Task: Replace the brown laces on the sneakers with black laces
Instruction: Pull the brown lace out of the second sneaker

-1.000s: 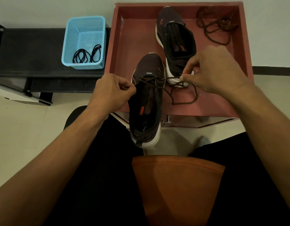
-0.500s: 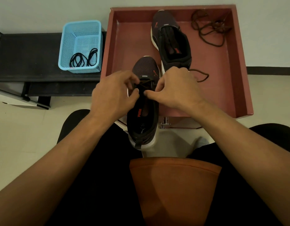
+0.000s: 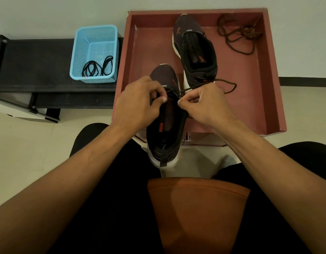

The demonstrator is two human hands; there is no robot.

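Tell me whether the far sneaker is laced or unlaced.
Unlaced: the far sneaker has a bare tongue; a loose brown lace lies beside it.

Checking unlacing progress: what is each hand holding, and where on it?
The right hand pinches the brown lace beside the near sneaker's eyelets; the left hand appears to pinch it there too, partly hidden.

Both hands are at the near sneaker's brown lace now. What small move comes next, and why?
Likely draw the brown lace out of its last eyelets with the right hand, the left hand steadying the near dark mesh sneaker: both pinch it near the toe, where alone it looks threaded, its loose loop trailing over the red tray.
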